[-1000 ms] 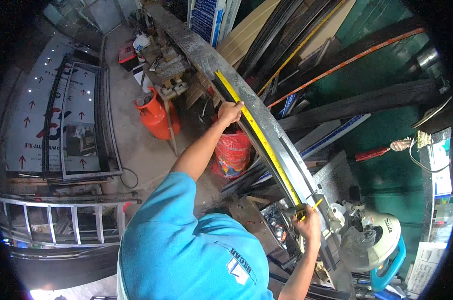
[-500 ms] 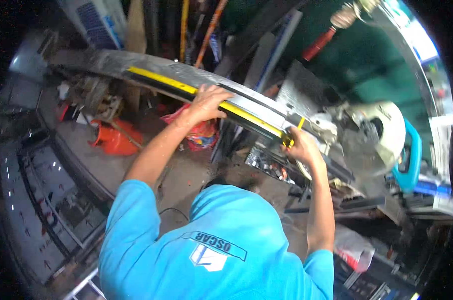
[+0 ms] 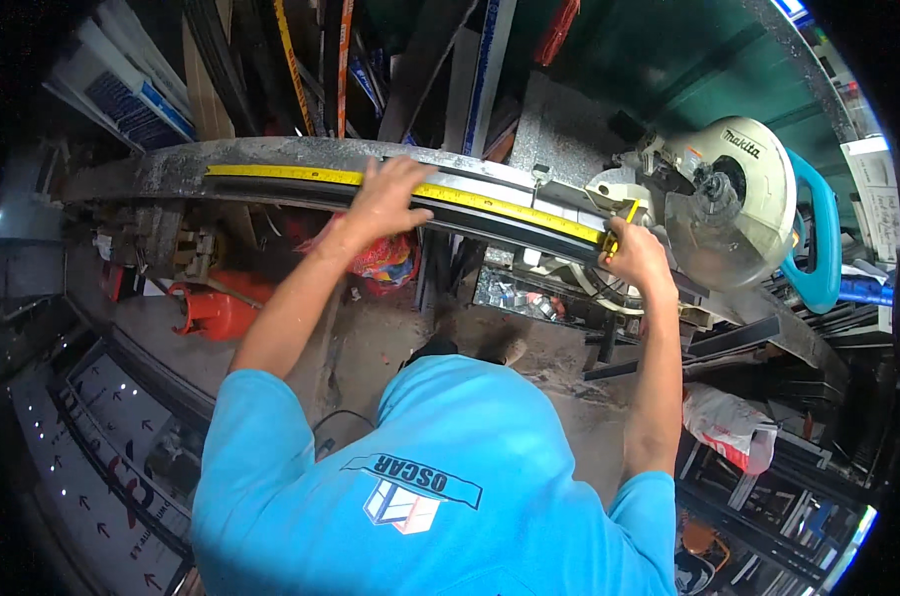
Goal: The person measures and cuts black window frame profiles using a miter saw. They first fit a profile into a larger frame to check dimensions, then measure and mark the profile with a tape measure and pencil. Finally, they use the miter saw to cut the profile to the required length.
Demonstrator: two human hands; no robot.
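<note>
A long yellow tape measure blade (image 3: 515, 208) is drawn out along a dark metal profile (image 3: 470, 221), which lies on a grey, dust-covered bench (image 3: 231, 151). My left hand (image 3: 382, 204) rests across the blade and profile, thumb apart from the stretched fingers. Farther right, my right hand (image 3: 641, 260) is closed around the tape measure's black and yellow case (image 3: 609, 244), mostly hidden by the fingers. A thin yellow stick (image 3: 632, 211) juts up beside that hand; whether the fingers hold it, I cannot tell.
Just right of my right hand stands a cream mitre saw (image 3: 743, 199) with a teal handle (image 3: 818, 233). Long bars (image 3: 480, 74) lean behind the bench. Below it are an orange gas cylinder (image 3: 217, 313), a colourful bag (image 3: 385, 263) and a tray of scraps (image 3: 515, 296).
The view has tilted, so the bench looks more level and the saw shows more fully. Both hands keep roughly their places along the tape; the right hand still holds the case.
</note>
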